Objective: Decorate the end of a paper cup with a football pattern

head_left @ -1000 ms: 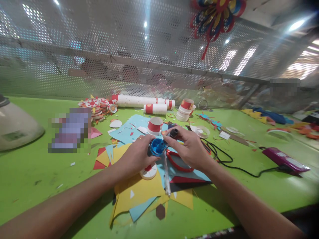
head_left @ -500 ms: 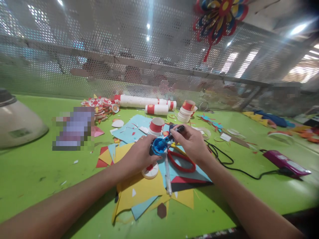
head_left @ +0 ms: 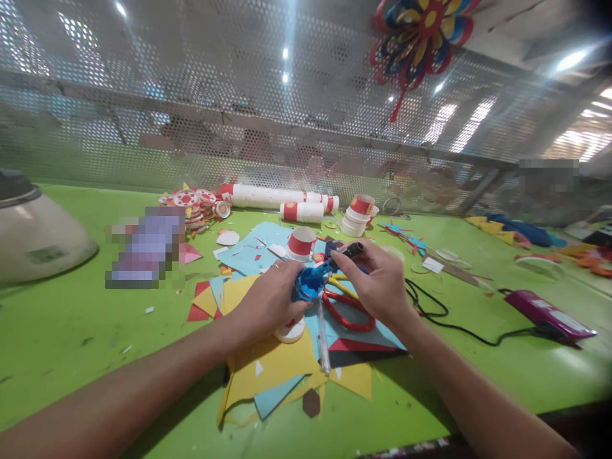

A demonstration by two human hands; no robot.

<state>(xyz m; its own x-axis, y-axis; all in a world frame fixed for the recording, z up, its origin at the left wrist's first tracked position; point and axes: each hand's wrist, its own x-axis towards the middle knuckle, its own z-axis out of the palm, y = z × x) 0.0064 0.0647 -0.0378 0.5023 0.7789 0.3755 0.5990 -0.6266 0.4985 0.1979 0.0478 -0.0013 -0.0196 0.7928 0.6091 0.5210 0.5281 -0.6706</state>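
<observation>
My left hand (head_left: pixel 273 292) is wrapped round a small blue paint pot (head_left: pixel 308 285), whose open mouth faces me. In my right hand (head_left: pixel 375 274) is a black-handled brush (head_left: pixel 351 250), pinched between thumb and fingers, its blue-coated end at the pot's mouth. Behind the pot stands a red and white paper cup (head_left: pixel 301 243). Red-handled scissors (head_left: pixel 351 313) lie below my right hand on light blue paper. A white disc (head_left: pixel 291 330) rests on yellow paper (head_left: pixel 272 363) under my left hand.
White tubes of stacked cups (head_left: pixel 270 196) and a short cup stack (head_left: pixel 358 213) stand at the back. A blurred-out phone-like object (head_left: pixel 148 245) and a pale dome (head_left: pixel 43 236) are left. On the right lies a purple corded device (head_left: pixel 547 312). A flower decoration (head_left: pixel 430 22) hangs above.
The blue-coated brush end has shifted slightly within the pot's mouth, and the pot is tilted a little differently. Both hands have moved slightly to the right.
</observation>
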